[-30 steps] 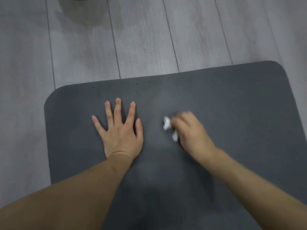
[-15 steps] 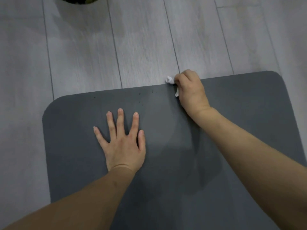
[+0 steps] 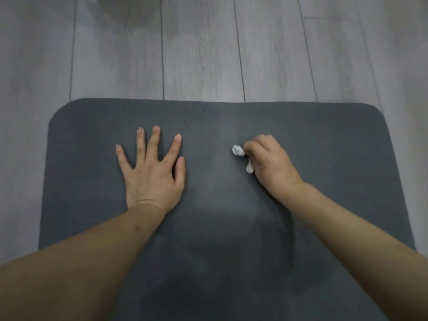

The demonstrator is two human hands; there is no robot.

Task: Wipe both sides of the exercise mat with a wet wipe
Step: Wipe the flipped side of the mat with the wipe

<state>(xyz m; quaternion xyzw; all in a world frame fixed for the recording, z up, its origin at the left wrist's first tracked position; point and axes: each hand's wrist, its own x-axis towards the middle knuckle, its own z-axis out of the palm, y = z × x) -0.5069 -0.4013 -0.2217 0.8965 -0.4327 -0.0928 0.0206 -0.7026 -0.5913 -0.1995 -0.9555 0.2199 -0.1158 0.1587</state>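
Note:
A dark grey exercise mat (image 3: pixel 324 140) lies flat on the floor and fills the lower part of the view, its far edge and two rounded corners visible. My left hand (image 3: pixel 151 172) presses flat on the mat, fingers spread, left of centre. My right hand (image 3: pixel 271 165) grips a crumpled white wet wipe (image 3: pixel 238 151) against the mat, right of centre. Small bits of the wipe stick out at the fingertips and under the palm; the remainder is hidden in the fist.
Grey wood-plank floor (image 3: pixel 199 54) surrounds the mat on the far side and both sides. A few dark specks (image 3: pixel 203 110) dot the mat near its far edge.
My right hand has pulled the wipe back from the mat's far edge toward me, to the middle of the mat. My left hand stays pressed flat in the same spot.

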